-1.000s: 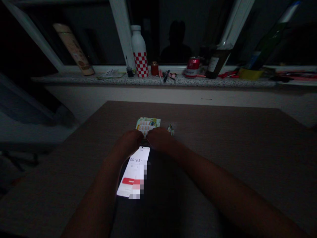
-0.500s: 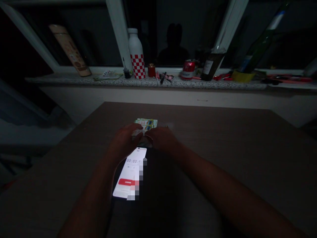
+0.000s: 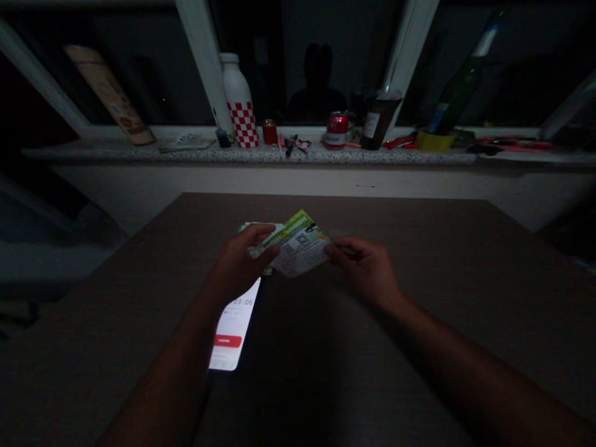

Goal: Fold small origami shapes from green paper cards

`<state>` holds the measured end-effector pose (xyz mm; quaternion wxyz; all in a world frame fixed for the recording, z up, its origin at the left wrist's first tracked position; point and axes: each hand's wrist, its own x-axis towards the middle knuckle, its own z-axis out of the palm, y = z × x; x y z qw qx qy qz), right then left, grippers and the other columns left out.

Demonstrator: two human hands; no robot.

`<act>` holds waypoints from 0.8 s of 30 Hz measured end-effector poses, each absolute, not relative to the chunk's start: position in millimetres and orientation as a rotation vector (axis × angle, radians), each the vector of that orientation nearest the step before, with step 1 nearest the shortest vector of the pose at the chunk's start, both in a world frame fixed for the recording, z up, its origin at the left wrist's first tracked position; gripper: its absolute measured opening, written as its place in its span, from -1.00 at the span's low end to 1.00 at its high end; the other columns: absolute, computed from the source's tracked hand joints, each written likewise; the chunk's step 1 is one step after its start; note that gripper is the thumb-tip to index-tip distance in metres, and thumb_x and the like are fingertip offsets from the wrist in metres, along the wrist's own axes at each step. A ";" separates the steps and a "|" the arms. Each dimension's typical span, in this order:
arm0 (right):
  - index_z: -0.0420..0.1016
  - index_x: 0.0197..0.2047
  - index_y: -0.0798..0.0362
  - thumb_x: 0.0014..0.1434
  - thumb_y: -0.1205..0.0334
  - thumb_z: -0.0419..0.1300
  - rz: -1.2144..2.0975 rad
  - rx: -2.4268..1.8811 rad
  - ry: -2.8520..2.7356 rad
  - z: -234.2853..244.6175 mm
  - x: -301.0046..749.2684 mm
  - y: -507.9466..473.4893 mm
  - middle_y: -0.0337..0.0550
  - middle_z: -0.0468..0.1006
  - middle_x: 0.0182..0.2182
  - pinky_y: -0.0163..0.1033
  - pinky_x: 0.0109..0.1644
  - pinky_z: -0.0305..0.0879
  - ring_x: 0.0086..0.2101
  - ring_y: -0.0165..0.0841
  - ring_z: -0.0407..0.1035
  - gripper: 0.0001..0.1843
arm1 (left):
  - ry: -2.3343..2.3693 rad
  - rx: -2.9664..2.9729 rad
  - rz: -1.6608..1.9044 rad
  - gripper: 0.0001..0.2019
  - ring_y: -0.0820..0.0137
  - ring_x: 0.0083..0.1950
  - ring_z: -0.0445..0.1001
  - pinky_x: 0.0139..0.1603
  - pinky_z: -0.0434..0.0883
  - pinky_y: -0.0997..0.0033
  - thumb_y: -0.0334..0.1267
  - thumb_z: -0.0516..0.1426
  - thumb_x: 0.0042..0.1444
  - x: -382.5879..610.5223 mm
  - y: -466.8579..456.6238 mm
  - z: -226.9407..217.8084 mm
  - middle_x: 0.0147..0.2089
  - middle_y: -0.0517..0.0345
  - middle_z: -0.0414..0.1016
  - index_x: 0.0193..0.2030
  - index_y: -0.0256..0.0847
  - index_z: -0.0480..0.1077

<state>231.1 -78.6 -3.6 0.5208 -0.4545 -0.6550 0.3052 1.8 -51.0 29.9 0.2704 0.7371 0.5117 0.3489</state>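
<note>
Both hands grip one printed green card [image 3: 300, 248] just above the dim table [image 3: 419, 279]: left hand [image 3: 242, 264] pinches its left edge, right hand [image 3: 365, 267] its right corner. A lit phone [image 3: 231, 332] lies under the left forearm.

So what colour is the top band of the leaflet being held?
Green; the leaflet shows best in the head view.

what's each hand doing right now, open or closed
left hand: closed, holding the card stack
right hand: closed, pinching the green card by its edge
</note>
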 end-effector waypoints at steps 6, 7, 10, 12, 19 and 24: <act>0.55 -0.27 0.10 0.04 0.10 0.31 1.163 -1.197 -1.309 -7.8 283.5 -115.7 -0.14 0.63 -0.43 -0.31 -0.38 0.36 -0.46 -0.39 0.48 -0.75 | 1.211 2.161 0.663 -0.77 0.28 -0.15 0.51 -0.16 0.44 0.29 -0.31 0.01 0.18 45.2 -63.5 20.1 -0.16 0.05 0.55 -0.08 -0.24 0.41; 0.56 -0.29 0.09 0.05 0.09 0.30 1.178 -1.231 -1.306 -9.1 291.3 -119.7 -0.15 0.63 -0.44 -0.31 -0.39 0.35 -0.47 -0.39 0.47 -0.76 | 1.189 2.187 0.608 -0.77 0.29 -0.17 0.51 -0.17 0.43 0.30 -0.33 -0.01 0.19 53.1 -64.9 16.2 -0.18 0.06 0.55 -0.10 -0.24 0.42; 0.55 -0.38 0.09 0.05 0.08 0.29 1.228 -1.314 -1.359 -16.0 309.6 -125.2 -0.17 0.59 -0.47 -0.31 -0.40 0.32 -0.49 -0.41 0.43 -0.77 | 1.134 2.243 0.502 -0.75 0.31 -0.12 0.50 -0.11 0.42 0.30 -0.37 -0.03 0.19 76.0 -67.6 2.9 -0.13 0.09 0.54 -0.07 -0.19 0.41; 0.51 -0.48 0.10 0.05 0.05 0.28 1.218 -1.362 -1.402 -22.8 317.7 -124.7 -0.20 0.54 -0.55 -0.32 -0.44 0.28 -0.53 -0.43 0.39 -0.73 | 1.136 2.289 0.449 -0.74 0.32 -0.10 0.49 -0.07 0.42 0.30 -0.40 -0.04 0.19 88.9 -70.3 -3.6 -0.10 0.09 0.52 -0.07 -0.18 0.40; 0.44 -0.53 0.11 0.06 -0.01 0.24 1.146 -1.491 -1.383 -38.3 334.7 -126.2 -0.24 0.46 -0.60 -0.33 -0.49 0.22 -0.58 -0.45 0.30 -0.66 | 1.171 2.821 0.346 -0.68 0.13 0.12 0.31 0.15 0.28 0.07 -0.38 0.05 0.16 111.1 -93.5 -13.9 0.11 -0.13 0.32 0.07 -0.28 0.30; 0.40 -0.56 0.09 0.09 -0.04 0.20 1.115 -1.552 -1.454 -42.8 340.2 -131.6 -0.30 0.38 -0.67 -0.36 -0.57 0.15 -0.65 -0.49 0.21 -0.62 | 0.952 2.871 0.284 -0.71 0.13 0.15 0.29 0.15 0.29 0.08 -0.26 0.06 0.21 113.3 -102.5 -28.7 0.13 -0.08 0.31 0.06 -0.22 0.32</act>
